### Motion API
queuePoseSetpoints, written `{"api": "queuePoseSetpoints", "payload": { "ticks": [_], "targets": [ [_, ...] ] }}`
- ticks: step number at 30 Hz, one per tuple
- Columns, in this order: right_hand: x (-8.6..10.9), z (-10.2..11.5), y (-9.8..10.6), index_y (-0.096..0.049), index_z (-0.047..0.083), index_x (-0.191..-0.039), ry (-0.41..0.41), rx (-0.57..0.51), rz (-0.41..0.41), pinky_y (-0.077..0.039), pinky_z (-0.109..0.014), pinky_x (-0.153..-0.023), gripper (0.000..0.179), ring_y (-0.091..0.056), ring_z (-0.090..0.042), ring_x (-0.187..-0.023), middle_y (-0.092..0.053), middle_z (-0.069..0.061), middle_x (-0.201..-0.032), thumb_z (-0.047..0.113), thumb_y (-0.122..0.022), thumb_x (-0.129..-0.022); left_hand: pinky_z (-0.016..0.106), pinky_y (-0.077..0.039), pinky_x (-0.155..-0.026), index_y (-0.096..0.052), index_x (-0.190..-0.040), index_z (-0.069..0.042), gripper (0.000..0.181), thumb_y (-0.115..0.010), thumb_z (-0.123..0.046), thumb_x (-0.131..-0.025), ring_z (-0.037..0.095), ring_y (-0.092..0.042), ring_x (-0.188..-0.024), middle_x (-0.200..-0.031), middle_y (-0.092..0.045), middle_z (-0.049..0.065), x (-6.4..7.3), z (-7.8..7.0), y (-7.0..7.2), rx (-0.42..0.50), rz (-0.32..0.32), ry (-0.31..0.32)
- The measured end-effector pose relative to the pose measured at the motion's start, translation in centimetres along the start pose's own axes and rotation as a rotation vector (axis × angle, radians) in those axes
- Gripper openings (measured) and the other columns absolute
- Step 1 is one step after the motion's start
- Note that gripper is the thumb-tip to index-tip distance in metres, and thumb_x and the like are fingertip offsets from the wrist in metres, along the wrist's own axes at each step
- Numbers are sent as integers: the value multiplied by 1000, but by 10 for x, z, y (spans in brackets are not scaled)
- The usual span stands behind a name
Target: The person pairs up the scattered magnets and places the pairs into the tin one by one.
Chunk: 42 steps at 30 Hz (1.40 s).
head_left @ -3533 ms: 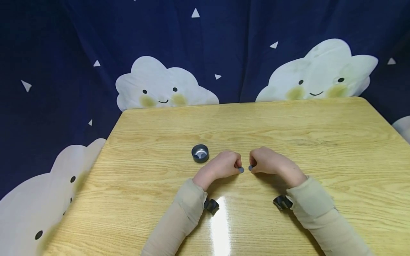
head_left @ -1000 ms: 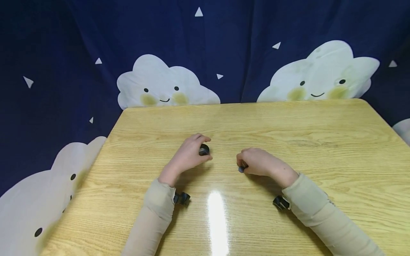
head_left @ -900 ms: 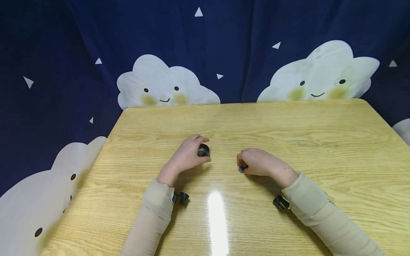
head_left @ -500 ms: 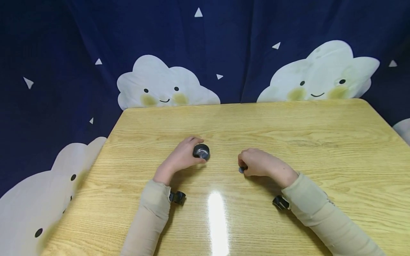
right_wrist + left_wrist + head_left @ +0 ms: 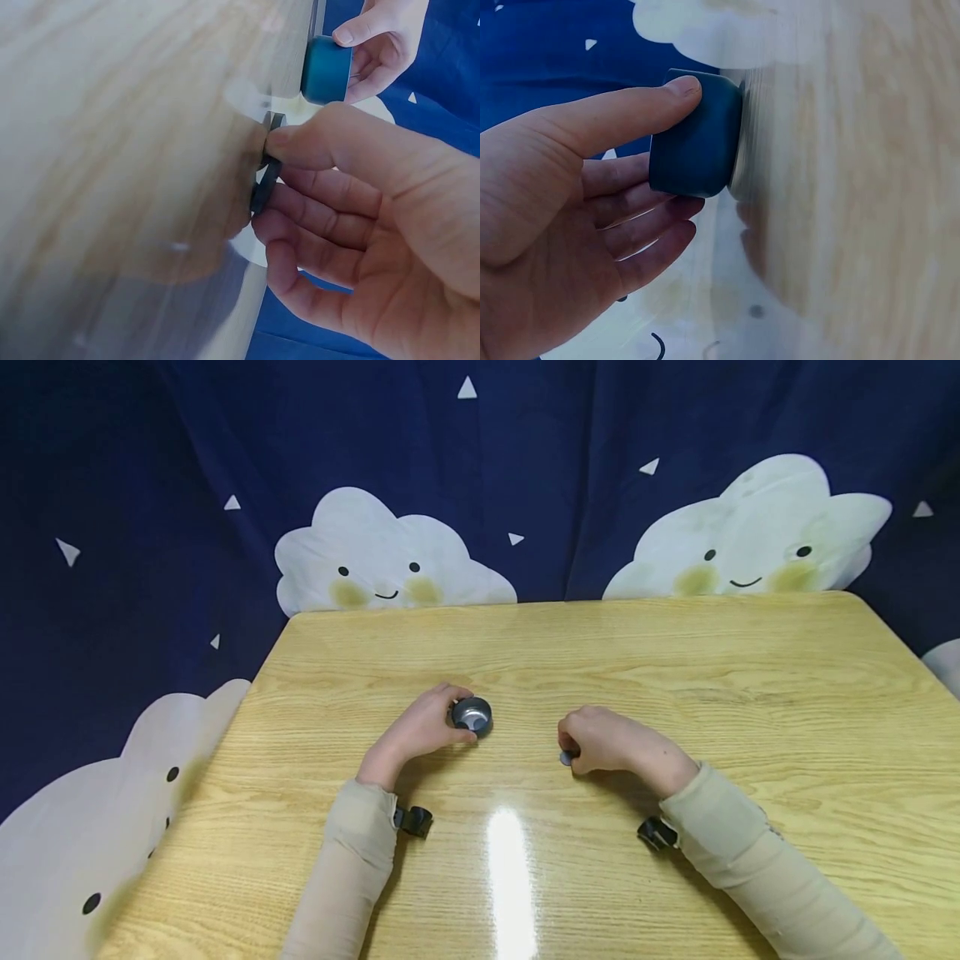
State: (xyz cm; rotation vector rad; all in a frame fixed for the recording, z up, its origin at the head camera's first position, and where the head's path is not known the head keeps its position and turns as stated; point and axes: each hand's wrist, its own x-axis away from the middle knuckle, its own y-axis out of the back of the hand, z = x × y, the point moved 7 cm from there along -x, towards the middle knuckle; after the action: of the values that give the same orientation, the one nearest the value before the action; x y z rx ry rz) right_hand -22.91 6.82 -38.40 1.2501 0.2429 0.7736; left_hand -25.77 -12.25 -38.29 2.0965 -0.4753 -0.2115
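A small round cup [image 5: 472, 717], dark teal outside and shiny metal inside, stands on the table with its mouth up. Rounded grey patches show inside it; I cannot tell whether they are pieces or reflections. My left hand [image 5: 423, 724] holds the cup from its left side. In the left wrist view its thumb presses one wall of the cup [image 5: 701, 139], with the fingers on the other side. To the right, my right hand [image 5: 607, 742] pinches a small grey disc [image 5: 566, 758] low at the table. Two dark flat pieces [image 5: 268, 184] show edge-on at its fingertips in the right wrist view.
The wooden table [image 5: 675, 660] has a bright light reflection [image 5: 510, 877] near its front. A dark blue curtain [image 5: 555, 468] with printed clouds hangs behind and to the left. Black wrist devices [image 5: 415, 821] sit under both sleeves.
Earlier my left hand pinched a grey disc near the middle, apart from the cup. It then held the cup tilted; now the cup stands upright, slightly further left. My right hand hardly moved lately.
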Motion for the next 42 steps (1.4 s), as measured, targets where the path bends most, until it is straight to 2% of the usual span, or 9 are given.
{"api": "queuePoseSetpoints", "payload": {
  "ticks": [13,20,31,42],
  "targets": [
    [-6,1,-1,-59,9,-78,1,-27,34,-35,-24,-57,9,-43,-13,-64,-52,0,-72,10,-68,-74,35,-45,-87,-52,-123,-3,61,-78,-20,-70,23,-54,-100,-116,-54,9,-2,8,-3,91,1,8],
    [-16,9,8,-60,8,-77,57,-6,-2,-35,-23,-55,9,-43,-12,-63,-52,1,-70,8,-67,-71,34,-45,-87,-51,-124,-4,62,-78,-20,-70,21,-54,-101,-117,-55,9,-4,10,-4,118,18,21],
    [-29,19,19,-62,10,-77,85,24,-36,-39,-24,-58,11,-46,-12,-64,-53,2,-70,10,-68,-68,36,-44,-89,-51,-123,-3,62,-79,-16,-69,23,-54,-102,-115,-57,10,-2,7,-3,156,19,28],
    [-37,20,23,-61,10,-77,51,-14,-15,-38,-24,-56,11,-46,-13,-65,-53,1,-71,8,-65,-67,34,-45,-86,-51,-123,-5,60,-78,-18,-70,20,-55,-98,-112,-58,7,-2,11,-6,166,20,36]
  ]
}}
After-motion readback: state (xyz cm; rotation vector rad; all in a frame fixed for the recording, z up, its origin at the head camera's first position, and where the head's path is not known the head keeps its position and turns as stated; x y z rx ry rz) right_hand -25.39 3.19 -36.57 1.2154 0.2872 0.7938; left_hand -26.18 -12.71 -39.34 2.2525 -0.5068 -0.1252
